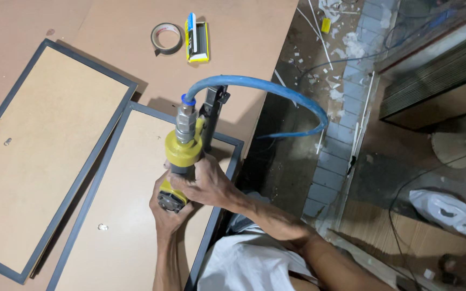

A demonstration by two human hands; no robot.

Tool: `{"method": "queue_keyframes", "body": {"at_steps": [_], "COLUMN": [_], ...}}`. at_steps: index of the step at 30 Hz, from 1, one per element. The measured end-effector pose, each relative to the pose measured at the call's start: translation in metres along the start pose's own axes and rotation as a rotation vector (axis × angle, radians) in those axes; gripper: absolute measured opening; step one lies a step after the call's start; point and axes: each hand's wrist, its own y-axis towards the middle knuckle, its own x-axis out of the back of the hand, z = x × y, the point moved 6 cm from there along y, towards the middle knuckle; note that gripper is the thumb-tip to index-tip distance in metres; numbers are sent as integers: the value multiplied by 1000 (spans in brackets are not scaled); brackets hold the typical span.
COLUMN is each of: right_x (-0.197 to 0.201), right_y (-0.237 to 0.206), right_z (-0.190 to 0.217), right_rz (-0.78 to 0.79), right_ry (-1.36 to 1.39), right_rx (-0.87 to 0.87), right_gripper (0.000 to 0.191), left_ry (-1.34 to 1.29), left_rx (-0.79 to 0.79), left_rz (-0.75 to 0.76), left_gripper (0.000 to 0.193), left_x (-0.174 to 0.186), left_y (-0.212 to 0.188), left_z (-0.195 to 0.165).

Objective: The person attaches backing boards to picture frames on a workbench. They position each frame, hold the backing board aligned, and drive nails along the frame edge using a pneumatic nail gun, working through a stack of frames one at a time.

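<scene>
Firmly, both hands (190, 191) clasp a yellow pneumatic stapler (182, 156) over fibreboard (136, 215).

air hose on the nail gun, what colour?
Blue; the air hose arcs from the yellow tool held in both hands. Clearest in the head view.

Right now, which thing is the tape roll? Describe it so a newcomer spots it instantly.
Start at the brown worktable and look to its far edge, beyond the two grey-framed boards. The tape roll lies flat there, just left of a yellow box. It is the only round, hollow ring on the table.
</scene>
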Motion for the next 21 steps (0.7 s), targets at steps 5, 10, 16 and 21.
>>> {"method": "queue_keyframes", "body": {"at_steps": [5, 10, 16, 21], "right_x": [1, 7, 8, 6], "right_y": [-4, -6, -9, -7], "right_z": [-5, -7, -11, -13], "right_rz": [13, 2, 0, 24], "right_ry": [15, 20, 40, 69], "right_rx": [-34, -45, -19, -40], "right_gripper": [33, 35, 36, 37], "left_ry": [-61, 32, 33, 0], "left_rx": [42, -15, -17, 1], "left_rz": [16, 21, 5, -11], "left_gripper": [80, 84, 81, 79], "left_x": [0, -2, -7, -9], "left_y": [-3, -4, -3, -4], "left_z": [10, 7, 1, 0]}}
